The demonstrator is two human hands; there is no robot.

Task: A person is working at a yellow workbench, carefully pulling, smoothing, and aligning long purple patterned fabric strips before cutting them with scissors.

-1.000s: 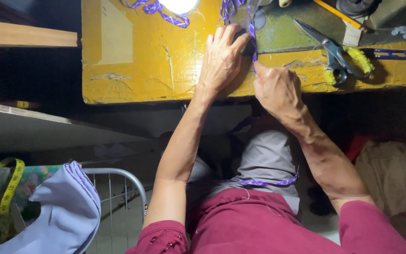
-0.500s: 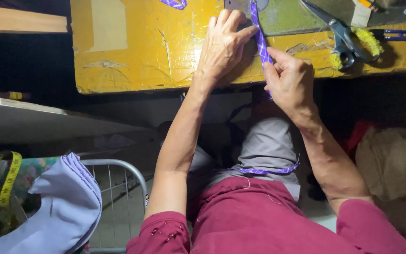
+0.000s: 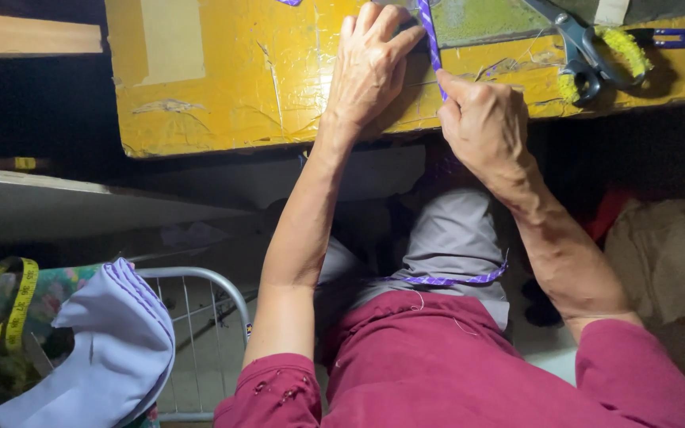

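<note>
Head view: both hands have drawn closer together on the yellow desk (image 3: 223, 71) than a second ago. Left hand (image 3: 370, 67) lies flat, fingers spread, pressing the purple patterned ribbon (image 3: 431, 43) against the desk top. Right hand (image 3: 481, 119) has its fingers closed, pinching the ribbon just below and pulling it taut. Scissors (image 3: 588, 47) with yellow-wrapped handles lie nearby, untouched.

Purple strip (image 3: 431, 36) runs off top edge — scissors (image 3: 588, 47) blades cut off too.
</note>
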